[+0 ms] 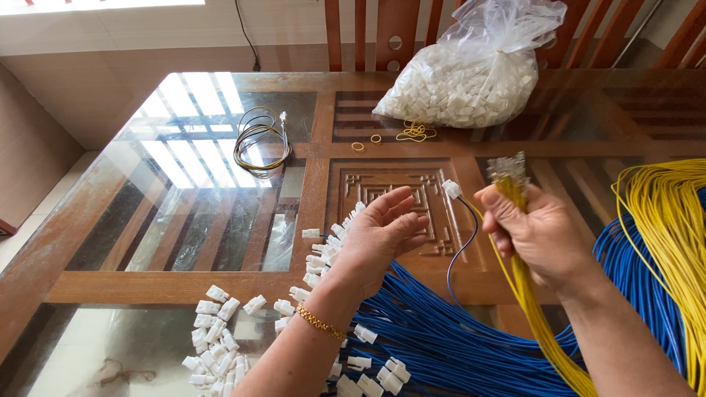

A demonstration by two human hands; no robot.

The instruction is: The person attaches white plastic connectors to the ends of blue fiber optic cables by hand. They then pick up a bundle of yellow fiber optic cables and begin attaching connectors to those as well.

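Your right hand point(540, 235) is closed in a firm grip around a bundle of thin yellow wires with metal terminal ends point(523, 283), held above the glass-topped wooden table point(184, 198). The bundle's long axis runs near upright, tilted slightly: terminals point up and away from you, the tails drop down toward the near table edge. A small white plastic connector with a blue and a yellow lead point(451, 189) sits just left of your right thumb, leads curving downward; whether the thumb touches it cannot be told. Your left hand point(382, 231) is open, palm up, fingers loosely curled, holding nothing. Below both hands lies a mass of blue wires point(441, 345); a loose heap of yellow wires point(665, 220) runs off the right edge. Scattered white plastic connectors point(217, 331) lie near left. Open glass remains far left; a clear plastic bag of white connectors point(471, 81) stands at the far edge.
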